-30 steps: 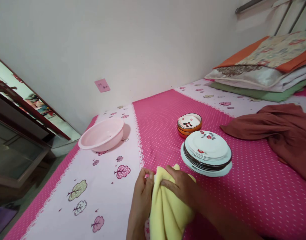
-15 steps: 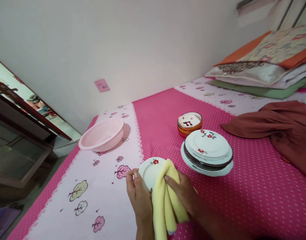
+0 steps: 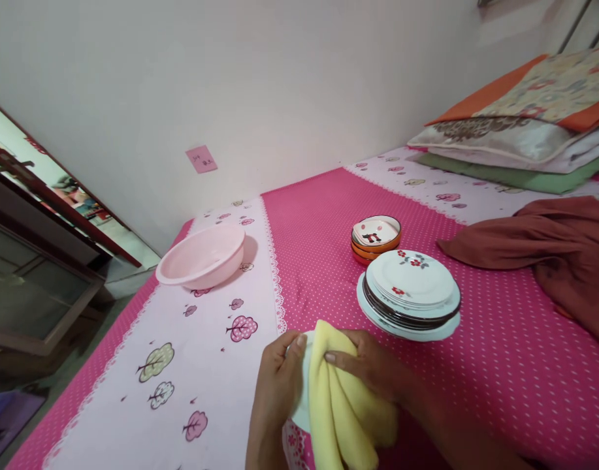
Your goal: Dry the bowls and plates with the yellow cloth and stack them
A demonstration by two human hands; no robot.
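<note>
My left hand (image 3: 275, 385) grips the rim of a small white plate (image 3: 300, 398), held low over the bed. My right hand (image 3: 372, 369) presses a folded yellow cloth (image 3: 336, 405) against the plate's face, fingers closed on the cloth. The cloth hides most of the plate. Just beyond my hands stands a stack of white flowered plates (image 3: 411, 292), and behind it a small stack of orange-rimmed bowls (image 3: 376, 237).
A pink plastic basin (image 3: 201, 256) rests on the pale tree-print strip at the left. A brown garment (image 3: 549, 245) lies crumpled at the right, with folded bedding and pillows (image 3: 519, 130) behind it. The bed's pink dotted sheet (image 3: 319, 228) meets the white wall.
The plate's face showed half a second ago; now the cloth covers it again and both hands have drawn closer to me.
</note>
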